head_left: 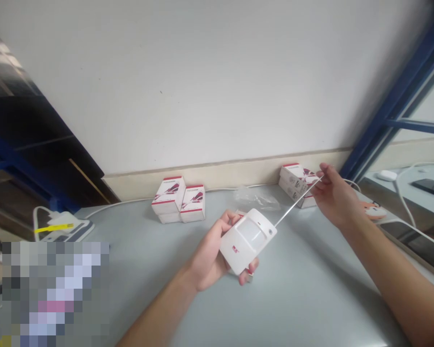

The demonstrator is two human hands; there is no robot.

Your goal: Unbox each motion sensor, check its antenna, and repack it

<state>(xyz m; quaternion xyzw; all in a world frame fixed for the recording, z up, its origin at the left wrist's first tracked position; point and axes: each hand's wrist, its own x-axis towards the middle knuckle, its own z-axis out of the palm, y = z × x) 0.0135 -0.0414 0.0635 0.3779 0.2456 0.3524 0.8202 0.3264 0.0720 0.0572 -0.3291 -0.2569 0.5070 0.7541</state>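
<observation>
My left hand [208, 255] grips a white plastic motion sensor [248, 241] from behind, with the sensor's front lens facing up toward me. A thin metal rod antenna [298, 200] runs from the sensor's upper right corner to my right hand [334, 195]. The fingertips of that hand pinch the rod's far end. Just behind my right hand stands a stack of white and red boxes [294, 183], close to its fingers. A crumpled clear plastic bag [256, 198] lies behind the sensor.
Two more stacks of white and red boxes [168, 199] stand on the grey table [292, 284] by the wall. A white cable [119, 204] runs along the wall's foot. A white device with yellow tape [56, 226] sits at the left, and a blue window frame [394, 106] rises at the right.
</observation>
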